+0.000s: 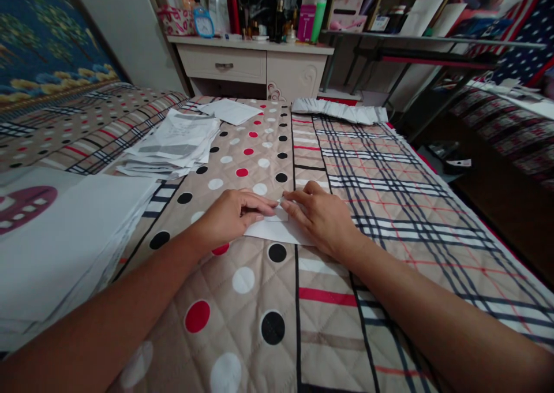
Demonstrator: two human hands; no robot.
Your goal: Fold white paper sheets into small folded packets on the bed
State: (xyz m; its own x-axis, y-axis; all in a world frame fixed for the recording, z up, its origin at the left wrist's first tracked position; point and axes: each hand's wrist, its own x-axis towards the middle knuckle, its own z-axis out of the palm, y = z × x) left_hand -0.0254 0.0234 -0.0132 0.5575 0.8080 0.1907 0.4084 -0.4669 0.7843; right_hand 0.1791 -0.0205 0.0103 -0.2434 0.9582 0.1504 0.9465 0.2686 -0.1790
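A small white sheet of paper (277, 231) lies on the patterned quilt (244, 326) in front of me, its upper part folded over. My left hand (231, 215) rests on its left side, fingers pressed together, fingertips at the fold. From the right, my right hand (326, 217) holds the folded edge with bent fingers, thumb and fingertips close to the left fingertips. Both hands hide parts of the sheet, and the far edge under the fingers is hard to make out.
Left lie a stack of papers (173, 142) and a larger pile of white sheets (99, 208). Farther off are a folded white paper (236, 111) and a pleated paper strip (340, 111). A white dresser (225, 64) stands beyond the bed.
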